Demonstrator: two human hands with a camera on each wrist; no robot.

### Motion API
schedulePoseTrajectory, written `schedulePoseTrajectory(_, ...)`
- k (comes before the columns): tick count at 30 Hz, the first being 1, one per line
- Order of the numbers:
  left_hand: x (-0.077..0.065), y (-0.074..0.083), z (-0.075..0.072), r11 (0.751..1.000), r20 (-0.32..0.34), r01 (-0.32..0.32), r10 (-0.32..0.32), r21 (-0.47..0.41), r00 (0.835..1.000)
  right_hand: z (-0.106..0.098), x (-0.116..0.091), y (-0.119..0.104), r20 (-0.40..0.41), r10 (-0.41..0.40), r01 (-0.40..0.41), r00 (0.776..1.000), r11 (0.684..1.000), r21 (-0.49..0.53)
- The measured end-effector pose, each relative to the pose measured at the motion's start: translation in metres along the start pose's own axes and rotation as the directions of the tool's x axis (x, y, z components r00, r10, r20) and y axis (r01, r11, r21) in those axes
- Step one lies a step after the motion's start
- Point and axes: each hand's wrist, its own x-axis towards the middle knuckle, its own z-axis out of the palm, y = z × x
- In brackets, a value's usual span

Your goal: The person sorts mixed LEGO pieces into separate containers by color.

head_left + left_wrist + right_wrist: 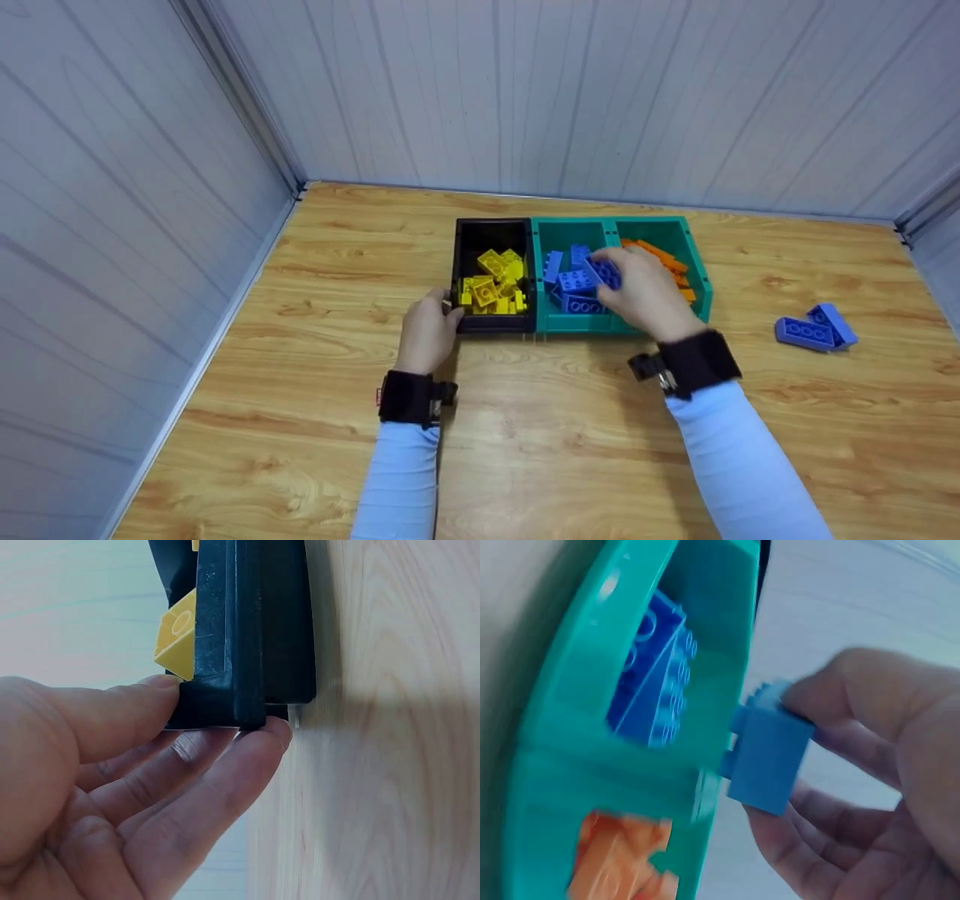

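My right hand pinches a blue toy brick between thumb and fingers, above the teal bin's blue-brick compartment. Several blue bricks lie inside that compartment, partly covered by the hand in the head view. On the left, my left hand grips the near left corner of the black bin. In the left wrist view its thumb lies on the rim and its fingers curl beneath the edge. Yellow bricks fill the near part of the black bin.
Orange bricks sit in the teal bin's right compartment, partly behind the right hand. Two blue bricks lie on the wooden table at the right, one leaning on the other. White panels wall the back and sides.
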Motion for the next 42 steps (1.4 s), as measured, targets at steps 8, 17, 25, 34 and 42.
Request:
schedulePoseTrajectory(8, 0.000, 0.004, 0.001, 1.000, 0.021, 0.014, -0.014, 0.012, 1.000, 0.022, 0.039, -0.010, 0.022, 0.048, -0.048, 0.999, 0.999, -0.021)
schedulePoseTrajectory(17, 0.002, 0.008, 0.001, 0.999, 0.021, 0.031, -0.032, 0.005, 0.999, 0.030, 0.037, -0.008, -0.088, -0.023, 0.021, 0.996, 1.000, -0.020)
schedulePoseTrajectory(25, 0.002, 0.007, 0.001, 1.000, 0.020, 0.029, -0.030, 0.004, 0.999, -0.004, 0.011, 0.012, -0.304, -0.061, 0.061, 0.951, 0.998, -0.011)
schedulePoseTrajectory(34, 0.000, 0.004, 0.000, 1.000, -0.004, -0.015, 0.015, 0.012, 1.000, -0.060, -0.050, 0.086, -0.307, 0.200, -0.200, 0.931, 0.979, 0.030)
schedulePoseTrajectory(42, -0.001, 0.002, -0.001, 1.000, 0.007, -0.004, 0.004, 0.009, 1.000, -0.067, -0.097, 0.164, -0.084, 0.380, -0.385, 0.921, 0.921, -0.057)
